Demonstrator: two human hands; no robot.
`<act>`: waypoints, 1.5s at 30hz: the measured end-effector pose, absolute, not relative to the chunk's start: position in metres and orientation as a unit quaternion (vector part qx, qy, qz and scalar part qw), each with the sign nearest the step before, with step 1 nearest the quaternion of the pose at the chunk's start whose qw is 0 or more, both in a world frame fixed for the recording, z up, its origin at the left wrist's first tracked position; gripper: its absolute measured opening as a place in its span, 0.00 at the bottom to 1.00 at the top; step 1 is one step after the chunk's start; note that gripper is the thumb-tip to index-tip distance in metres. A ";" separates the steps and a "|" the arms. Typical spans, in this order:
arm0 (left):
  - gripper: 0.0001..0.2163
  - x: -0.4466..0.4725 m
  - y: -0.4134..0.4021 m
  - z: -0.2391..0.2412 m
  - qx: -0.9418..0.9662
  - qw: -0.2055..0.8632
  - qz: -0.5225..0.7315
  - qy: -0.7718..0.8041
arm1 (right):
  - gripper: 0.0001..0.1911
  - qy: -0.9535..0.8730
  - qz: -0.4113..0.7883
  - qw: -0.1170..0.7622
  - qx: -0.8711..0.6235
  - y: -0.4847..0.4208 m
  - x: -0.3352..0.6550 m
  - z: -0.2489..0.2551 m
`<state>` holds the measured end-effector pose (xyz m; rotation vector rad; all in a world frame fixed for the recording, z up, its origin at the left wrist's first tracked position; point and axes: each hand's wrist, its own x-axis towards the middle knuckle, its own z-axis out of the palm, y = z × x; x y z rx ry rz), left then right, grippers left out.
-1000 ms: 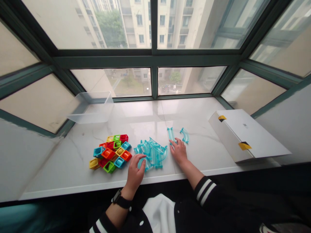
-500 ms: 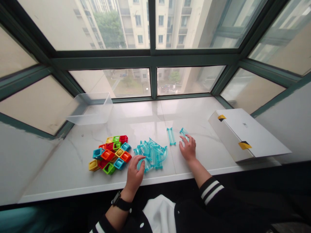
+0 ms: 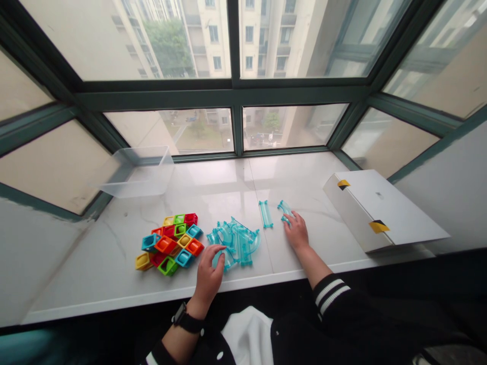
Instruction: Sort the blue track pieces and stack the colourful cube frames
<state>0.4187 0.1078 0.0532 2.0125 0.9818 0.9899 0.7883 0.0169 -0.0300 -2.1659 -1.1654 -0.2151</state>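
My left hand (image 3: 208, 271), with a black watch on the wrist, rests its fingertips on a heap of translucent blue plastic track pieces (image 3: 238, 243). Just left of that heap lie several hollow square blocks in red, orange, green, blue and yellow (image 3: 169, 243). My right hand (image 3: 297, 232) has its fingertips on a curved blue track piece (image 3: 284, 209), which is partly hidden by the fingers. A straight blue track piece (image 3: 266, 214) lies on its own, left of my right hand and not touching it.
All of this lies on a white marble sill (image 3: 106, 263) beneath large dark-framed windows (image 3: 232, 91). A see-through plastic tub (image 3: 136, 173) stands at the back left. A flat white cardboard box (image 3: 380, 210) with yellow and black tape lies at the right.
My right hand has left the straight track piece and moved right and back onto the curved piece, which has shifted slightly. My left hand has stayed at the heap.
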 end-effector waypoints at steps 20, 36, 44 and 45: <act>0.10 0.416 0.104 0.053 0.762 0.342 0.388 0.390 | 0.23 -0.574 -0.013 0.265 -0.774 0.053 0.722 -0.021; 0.08 0.420 0.104 0.058 0.767 0.342 0.384 0.382 | 0.25 -0.593 0.001 0.257 -0.763 0.050 0.723 -0.019; 0.08 0.420 0.104 0.057 0.771 0.342 0.381 0.379 | 0.25 -0.584 0.006 0.248 -0.773 0.051 0.722 -0.017; 0.08 0.420 0.104 0.057 0.771 0.342 0.380 0.379 | 0.26 -0.585 0.007 0.247 -0.772 0.051 0.722 -0.017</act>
